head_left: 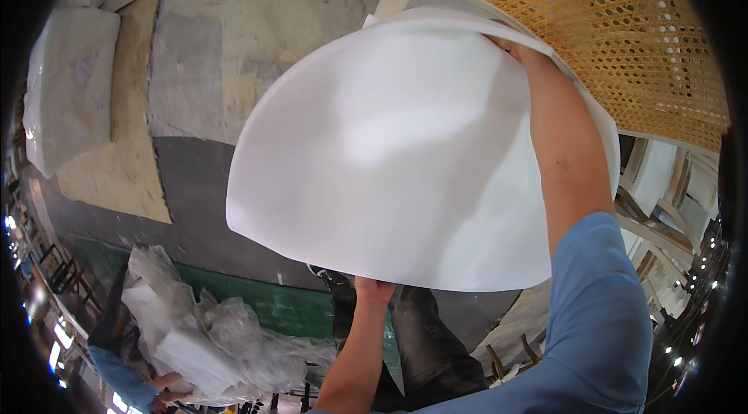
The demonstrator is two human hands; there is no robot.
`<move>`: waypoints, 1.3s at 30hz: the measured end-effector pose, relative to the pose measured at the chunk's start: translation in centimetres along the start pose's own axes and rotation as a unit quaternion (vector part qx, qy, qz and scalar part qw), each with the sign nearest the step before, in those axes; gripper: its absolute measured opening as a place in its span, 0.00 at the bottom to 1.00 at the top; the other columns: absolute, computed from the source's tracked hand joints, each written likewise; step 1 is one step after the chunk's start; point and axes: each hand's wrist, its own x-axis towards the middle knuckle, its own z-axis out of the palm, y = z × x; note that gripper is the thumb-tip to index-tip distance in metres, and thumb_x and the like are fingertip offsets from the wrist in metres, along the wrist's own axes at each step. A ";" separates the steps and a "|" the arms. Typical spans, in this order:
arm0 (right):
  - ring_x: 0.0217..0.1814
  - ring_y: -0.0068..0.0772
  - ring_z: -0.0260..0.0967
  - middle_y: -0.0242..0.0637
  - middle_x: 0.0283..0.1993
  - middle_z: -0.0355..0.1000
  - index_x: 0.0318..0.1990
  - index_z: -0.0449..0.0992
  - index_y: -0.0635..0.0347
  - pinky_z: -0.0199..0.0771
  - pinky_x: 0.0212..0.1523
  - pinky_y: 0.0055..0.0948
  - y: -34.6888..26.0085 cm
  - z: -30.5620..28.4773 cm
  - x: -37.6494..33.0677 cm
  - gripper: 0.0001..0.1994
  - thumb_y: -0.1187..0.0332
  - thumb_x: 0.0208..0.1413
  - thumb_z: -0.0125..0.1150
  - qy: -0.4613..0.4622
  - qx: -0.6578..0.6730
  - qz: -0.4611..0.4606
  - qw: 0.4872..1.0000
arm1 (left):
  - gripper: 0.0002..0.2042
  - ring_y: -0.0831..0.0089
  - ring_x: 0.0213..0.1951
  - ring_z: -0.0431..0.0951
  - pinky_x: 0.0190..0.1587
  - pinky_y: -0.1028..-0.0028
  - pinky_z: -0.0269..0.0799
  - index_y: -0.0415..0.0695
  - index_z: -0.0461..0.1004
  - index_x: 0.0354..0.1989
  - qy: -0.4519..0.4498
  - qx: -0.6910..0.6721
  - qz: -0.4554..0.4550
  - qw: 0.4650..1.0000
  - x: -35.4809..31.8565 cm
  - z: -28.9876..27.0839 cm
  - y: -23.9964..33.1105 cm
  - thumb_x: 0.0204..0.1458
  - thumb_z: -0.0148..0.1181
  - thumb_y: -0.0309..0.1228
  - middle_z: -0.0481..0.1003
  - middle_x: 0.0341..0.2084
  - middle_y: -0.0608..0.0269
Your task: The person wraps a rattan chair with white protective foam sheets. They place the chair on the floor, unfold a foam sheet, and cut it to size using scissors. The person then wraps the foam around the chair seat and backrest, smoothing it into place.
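A large, smooth white foam sheet point(389, 157) with a rounded outline spans the middle of the view, its far rim curling upward. My left hand point(374, 288) grips its near edge, with the fingers hidden beneath the sheet. Reaching across the top, my right hand point(508, 46) is closed round the far right rim, and its fingers are partly covered by that rim. Just beyond the right hand stands a woven cane panel point(600, 32) in a pale frame, close to the sheet's right side.
Grey and tan sheets point(187, 79) cover the floor. A plastic-wrapped white package point(74, 90) lies far left. Clear plastic-wrapped items point(210, 344) are heaped near left, beside another person's blue sleeve point(121, 375) and hands. Pale wooden frames point(662, 219) stand at right.
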 end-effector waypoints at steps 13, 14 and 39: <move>0.73 0.54 0.60 0.46 0.71 0.66 0.66 0.71 0.53 0.57 0.68 0.66 -7.9 -8.3 -17.7 0.25 0.58 0.63 0.60 0.022 0.068 0.032 0.997 | 0.23 0.52 0.58 0.74 0.59 0.54 0.68 0.47 0.64 0.69 0.339 0.338 0.009 0.878 -9.6 -3.5 5.3 0.68 0.52 0.39 0.72 0.58 0.53; 0.76 0.57 0.55 0.47 0.74 0.61 0.69 0.67 0.51 0.54 0.69 0.70 -9.0 -9.5 -22.1 0.27 0.58 0.64 0.60 0.000 0.063 0.050 0.997 | 0.22 0.56 0.53 0.76 0.57 0.62 0.71 0.45 0.64 0.68 0.369 0.382 0.038 0.846 -11.9 -2.8 6.2 0.68 0.53 0.35 0.74 0.55 0.53; 0.69 0.41 0.67 0.50 0.67 0.70 0.69 0.67 0.65 0.65 0.68 0.35 3.4 -10.1 -36.0 0.37 0.39 0.71 0.43 -0.072 0.673 0.594 0.434 | 0.27 0.59 0.58 0.78 0.59 0.60 0.77 0.45 0.64 0.71 -0.114 0.600 -0.017 0.792 5.8 22.8 19.6 0.68 0.48 0.45 0.76 0.59 0.52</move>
